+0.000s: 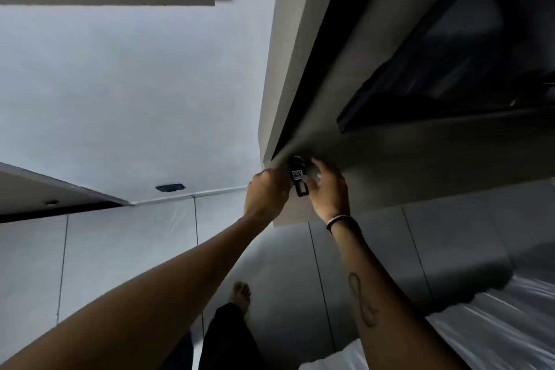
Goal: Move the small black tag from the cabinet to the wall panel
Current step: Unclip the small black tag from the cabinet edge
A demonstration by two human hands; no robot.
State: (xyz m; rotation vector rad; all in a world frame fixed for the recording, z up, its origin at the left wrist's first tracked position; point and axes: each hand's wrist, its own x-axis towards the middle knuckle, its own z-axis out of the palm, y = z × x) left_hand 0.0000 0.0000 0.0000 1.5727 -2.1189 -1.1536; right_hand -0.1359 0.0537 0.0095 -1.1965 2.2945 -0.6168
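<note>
A small black tag (pixel 298 178) with a white handwritten label hangs against the grey cabinet (pixel 375 165), near its lower left corner. My left hand (pixel 267 194) is curled shut just left of the tag, its fingertips at the tag's top edge. On the tag's right side, my right hand (pixel 326 189) has its fingers spread and its thumb touching the tag's lower end. Which hand bears the tag cannot be made out. The pale wall panel (pixel 120 93) fills the left half of the view.
A small black fitting (pixel 170 187) sits low on the wall panel. A grey ledge (pixel 54 192) juts in from the left. The cabinet has a dark glass recess (pixel 450 54). A bed with white sheets (pixel 495 324) lies at lower right. My foot (pixel 240 294) stands on the grey tiled floor.
</note>
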